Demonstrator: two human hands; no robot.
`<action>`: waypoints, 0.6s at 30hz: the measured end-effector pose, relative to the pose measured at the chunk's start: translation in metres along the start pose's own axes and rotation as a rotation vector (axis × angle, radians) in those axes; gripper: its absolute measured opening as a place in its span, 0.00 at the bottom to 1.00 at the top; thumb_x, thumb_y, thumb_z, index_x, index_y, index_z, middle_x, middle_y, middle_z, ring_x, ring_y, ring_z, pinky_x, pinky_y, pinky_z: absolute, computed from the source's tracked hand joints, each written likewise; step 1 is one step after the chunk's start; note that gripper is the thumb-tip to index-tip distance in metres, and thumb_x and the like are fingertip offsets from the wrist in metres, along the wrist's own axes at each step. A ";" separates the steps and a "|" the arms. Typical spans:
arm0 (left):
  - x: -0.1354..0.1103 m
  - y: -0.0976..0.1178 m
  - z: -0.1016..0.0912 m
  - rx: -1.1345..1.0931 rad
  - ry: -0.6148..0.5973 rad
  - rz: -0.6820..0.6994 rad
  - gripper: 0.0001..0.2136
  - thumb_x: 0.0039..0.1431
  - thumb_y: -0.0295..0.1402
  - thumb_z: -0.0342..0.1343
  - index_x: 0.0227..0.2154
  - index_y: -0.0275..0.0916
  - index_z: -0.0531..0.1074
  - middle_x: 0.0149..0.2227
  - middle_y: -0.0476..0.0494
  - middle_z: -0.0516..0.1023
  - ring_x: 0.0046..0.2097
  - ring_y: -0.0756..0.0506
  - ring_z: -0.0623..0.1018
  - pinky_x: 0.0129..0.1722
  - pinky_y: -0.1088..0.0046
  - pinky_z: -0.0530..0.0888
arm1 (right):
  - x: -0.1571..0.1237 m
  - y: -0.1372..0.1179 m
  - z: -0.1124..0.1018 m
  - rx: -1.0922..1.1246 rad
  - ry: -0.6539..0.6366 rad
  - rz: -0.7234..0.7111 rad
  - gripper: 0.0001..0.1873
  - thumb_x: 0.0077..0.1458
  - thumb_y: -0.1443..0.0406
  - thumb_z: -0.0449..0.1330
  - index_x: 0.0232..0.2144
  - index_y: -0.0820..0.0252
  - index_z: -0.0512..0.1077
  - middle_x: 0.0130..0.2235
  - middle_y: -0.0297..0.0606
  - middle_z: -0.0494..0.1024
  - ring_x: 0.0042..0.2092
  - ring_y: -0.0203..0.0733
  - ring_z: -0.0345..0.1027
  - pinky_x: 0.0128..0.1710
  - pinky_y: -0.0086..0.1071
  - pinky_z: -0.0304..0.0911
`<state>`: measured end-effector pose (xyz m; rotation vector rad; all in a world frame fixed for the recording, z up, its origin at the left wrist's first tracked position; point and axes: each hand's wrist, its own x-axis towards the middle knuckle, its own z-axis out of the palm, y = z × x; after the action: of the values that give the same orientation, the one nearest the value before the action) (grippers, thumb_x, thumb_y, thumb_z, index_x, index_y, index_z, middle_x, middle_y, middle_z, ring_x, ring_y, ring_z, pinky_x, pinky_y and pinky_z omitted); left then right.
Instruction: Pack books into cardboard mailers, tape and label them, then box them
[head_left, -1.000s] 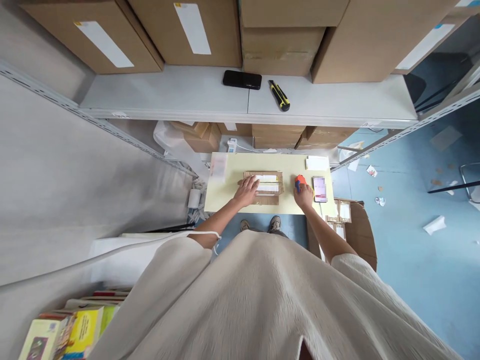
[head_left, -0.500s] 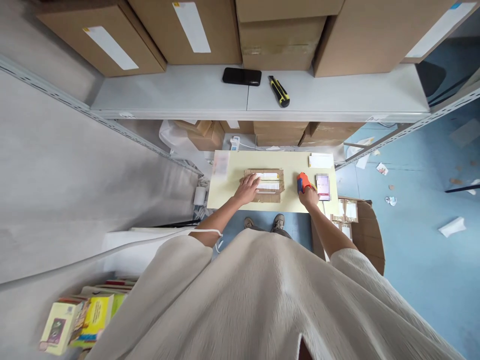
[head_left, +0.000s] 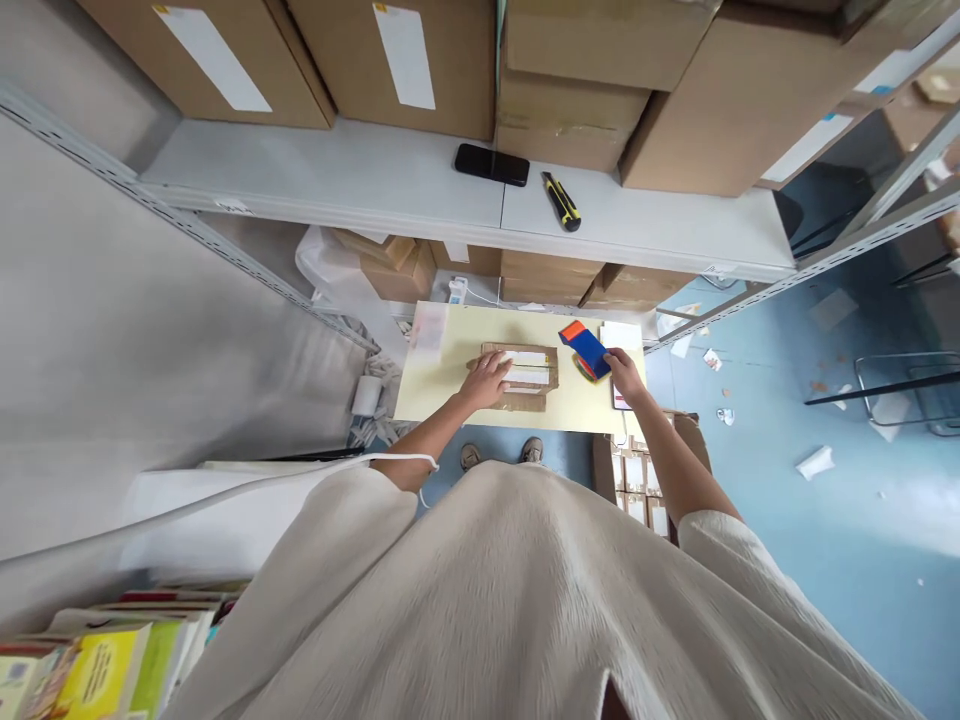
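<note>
A small cardboard box (head_left: 525, 403) with white labels on its top lies on the pale yellow table (head_left: 450, 400). My left hand (head_left: 486, 378) rests on the left part of this box, fingers stretched out over it. To the right, my right hand (head_left: 624, 375) is closed round the end of a blue and orange tape dispenser (head_left: 586, 350), raised over the table beside the box. Partly behind my right hand, a phone-like screen (head_left: 621, 400) lies at the table's right side. White paper labels (head_left: 619, 335) lie at the back right corner.
Above the table runs a grey shelf (head_left: 360, 180) with large cardboard boxes (head_left: 405, 70), a black phone (head_left: 491, 165) and a yellow-black box cutter (head_left: 561, 202). An open carton (head_left: 690, 440) with small labelled boxes stands below right. Books (head_left: 97, 670) are stacked at lower left.
My right hand has lifted and turned the tape dispenser, so its blue side now shows. My left hand stays on the box. The whole view has shifted and tilted a little.
</note>
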<state>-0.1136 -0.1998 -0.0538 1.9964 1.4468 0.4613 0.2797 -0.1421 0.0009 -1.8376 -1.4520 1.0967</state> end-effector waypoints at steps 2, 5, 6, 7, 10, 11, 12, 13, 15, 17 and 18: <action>0.001 -0.001 0.000 -0.016 0.011 0.008 0.29 0.67 0.37 0.64 0.71 0.47 0.76 0.78 0.33 0.68 0.80 0.25 0.61 0.81 0.41 0.56 | 0.002 -0.019 0.013 0.041 -0.060 -0.047 0.29 0.60 0.37 0.55 0.42 0.53 0.74 0.40 0.42 0.80 0.47 0.54 0.73 0.51 0.45 0.73; 0.001 -0.002 0.000 -0.024 0.026 0.025 0.29 0.66 0.35 0.65 0.70 0.46 0.77 0.78 0.34 0.69 0.79 0.25 0.62 0.81 0.43 0.58 | 0.002 -0.040 0.042 0.087 -0.151 -0.068 0.27 0.60 0.37 0.53 0.40 0.51 0.71 0.37 0.39 0.76 0.43 0.51 0.71 0.47 0.43 0.73; 0.000 -0.002 0.000 -0.016 0.028 0.028 0.29 0.66 0.35 0.66 0.70 0.45 0.77 0.78 0.34 0.69 0.79 0.26 0.63 0.80 0.43 0.59 | 0.001 -0.044 0.052 0.106 -0.168 -0.071 0.27 0.60 0.37 0.53 0.39 0.50 0.70 0.37 0.38 0.75 0.42 0.50 0.70 0.46 0.43 0.73; 0.000 -0.002 0.000 0.000 0.026 0.029 0.29 0.66 0.34 0.66 0.70 0.45 0.77 0.78 0.33 0.68 0.79 0.26 0.63 0.80 0.44 0.59 | 0.001 -0.047 0.061 0.125 -0.177 -0.072 0.26 0.60 0.37 0.53 0.39 0.50 0.69 0.36 0.37 0.74 0.42 0.50 0.70 0.46 0.42 0.73; -0.002 0.001 -0.002 0.093 0.006 0.024 0.29 0.68 0.35 0.64 0.71 0.43 0.76 0.79 0.33 0.67 0.80 0.28 0.63 0.80 0.45 0.61 | 0.000 -0.053 0.081 0.159 -0.174 -0.074 0.25 0.58 0.37 0.55 0.38 0.50 0.68 0.36 0.36 0.74 0.42 0.49 0.69 0.47 0.42 0.72; -0.002 0.002 -0.003 0.132 -0.003 0.022 0.29 0.69 0.36 0.63 0.72 0.43 0.75 0.80 0.34 0.66 0.80 0.28 0.63 0.80 0.46 0.61 | 0.000 -0.054 0.084 0.160 -0.167 -0.083 0.25 0.58 0.38 0.56 0.38 0.50 0.68 0.37 0.36 0.75 0.42 0.49 0.69 0.48 0.43 0.72; -0.003 0.004 -0.003 0.167 -0.012 0.021 0.29 0.70 0.36 0.62 0.72 0.42 0.75 0.80 0.33 0.66 0.80 0.29 0.63 0.80 0.46 0.61 | 0.000 -0.055 0.085 0.156 -0.160 -0.099 0.25 0.58 0.38 0.56 0.40 0.50 0.69 0.38 0.37 0.75 0.43 0.50 0.70 0.49 0.43 0.72; -0.003 0.005 -0.004 0.197 -0.018 0.022 0.29 0.71 0.37 0.61 0.73 0.42 0.74 0.80 0.33 0.65 0.80 0.29 0.64 0.80 0.46 0.61 | 0.000 -0.056 0.085 0.147 -0.156 -0.121 0.26 0.58 0.39 0.57 0.44 0.50 0.71 0.39 0.37 0.76 0.44 0.50 0.70 0.49 0.44 0.72; -0.004 0.006 -0.005 0.232 -0.022 0.028 0.29 0.72 0.37 0.61 0.73 0.41 0.74 0.80 0.32 0.66 0.80 0.29 0.64 0.79 0.46 0.62 | 0.000 -0.057 0.082 0.110 -0.166 -0.167 0.28 0.59 0.41 0.57 0.52 0.51 0.72 0.41 0.38 0.78 0.45 0.51 0.71 0.51 0.45 0.72; -0.004 0.007 -0.007 0.242 -0.019 0.036 0.29 0.71 0.38 0.61 0.73 0.41 0.74 0.80 0.31 0.66 0.79 0.29 0.65 0.79 0.46 0.63 | -0.002 -0.059 0.078 0.042 -0.199 -0.198 0.31 0.62 0.42 0.55 0.58 0.52 0.71 0.43 0.40 0.79 0.46 0.53 0.73 0.52 0.46 0.73; -0.004 0.007 -0.007 0.242 -0.016 0.039 0.29 0.71 0.38 0.61 0.73 0.41 0.74 0.79 0.31 0.67 0.79 0.29 0.65 0.79 0.46 0.63 | -0.003 -0.060 0.076 -0.004 -0.216 -0.204 0.31 0.63 0.43 0.54 0.60 0.52 0.71 0.45 0.41 0.80 0.47 0.53 0.74 0.54 0.47 0.73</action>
<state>-0.1142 -0.2034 -0.0432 2.2150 1.5160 0.2965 0.1836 -0.1339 0.0116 -1.5701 -1.7221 1.2176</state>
